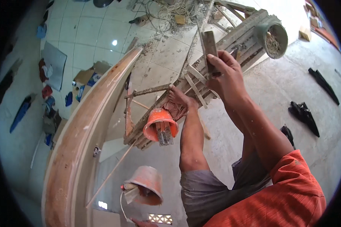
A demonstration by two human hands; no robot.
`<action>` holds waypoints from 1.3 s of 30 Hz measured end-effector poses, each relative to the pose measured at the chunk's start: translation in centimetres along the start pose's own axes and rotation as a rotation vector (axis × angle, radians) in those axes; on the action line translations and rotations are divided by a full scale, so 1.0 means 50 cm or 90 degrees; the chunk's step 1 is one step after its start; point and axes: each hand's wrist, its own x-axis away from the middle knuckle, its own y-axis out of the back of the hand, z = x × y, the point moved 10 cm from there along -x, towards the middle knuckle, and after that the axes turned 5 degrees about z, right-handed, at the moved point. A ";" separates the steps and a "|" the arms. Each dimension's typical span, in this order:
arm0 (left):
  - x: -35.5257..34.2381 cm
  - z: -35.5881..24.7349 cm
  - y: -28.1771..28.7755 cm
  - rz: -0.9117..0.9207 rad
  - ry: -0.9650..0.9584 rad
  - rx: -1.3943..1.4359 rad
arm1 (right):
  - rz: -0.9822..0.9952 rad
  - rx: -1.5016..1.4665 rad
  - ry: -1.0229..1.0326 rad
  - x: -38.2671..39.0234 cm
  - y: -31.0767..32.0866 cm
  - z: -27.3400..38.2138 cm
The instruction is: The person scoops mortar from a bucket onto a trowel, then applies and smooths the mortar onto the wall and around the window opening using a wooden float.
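My right hand (230, 77) is closed round the lower end of a dark, flat rectangular piece (209, 43), which stands upright above the scaffold planks. Its material is hard to tell. At the bottom edge only part of my left hand (143, 223) shows, its fingers at the end of a thin white handle. That handle runs up to a worn, reddish, mortar-stained bucket (147, 183), tilted, with pieces of wood or tools in its mouth. On the planks an orange bucket (161, 123) holds several flat, mortar-caked tools (164, 136), beside my bare foot.
A rough wooden scaffold plank (238, 36) runs diagonally beneath me. A grey-green bucket of mortar (273, 41) sits at its far right end. A long curved wooden-topped ledge (74, 151) rises at left. Tangled cord (174, 15) and debris lie on the far tiles; black plastic bags (305, 117) lie right.
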 end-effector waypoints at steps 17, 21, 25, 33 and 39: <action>0.743 -0.502 -0.691 0.519 -0.422 -0.001 | -0.271 -0.256 0.053 0.156 0.318 0.008; 0.913 -0.490 -0.851 0.696 -0.445 -0.020 | -0.332 -0.315 -0.009 0.242 0.483 -0.051; 1.023 -0.539 -0.955 0.771 -0.515 -0.033 | -0.283 -0.307 -0.037 0.198 0.513 -0.164; 1.226 -0.488 -1.037 0.951 -0.356 0.042 | -0.317 0.419 0.006 -0.091 0.675 -0.495; 1.274 -0.435 -1.074 1.042 -0.422 -0.015 | -0.163 0.249 -0.066 -0.272 0.594 -0.522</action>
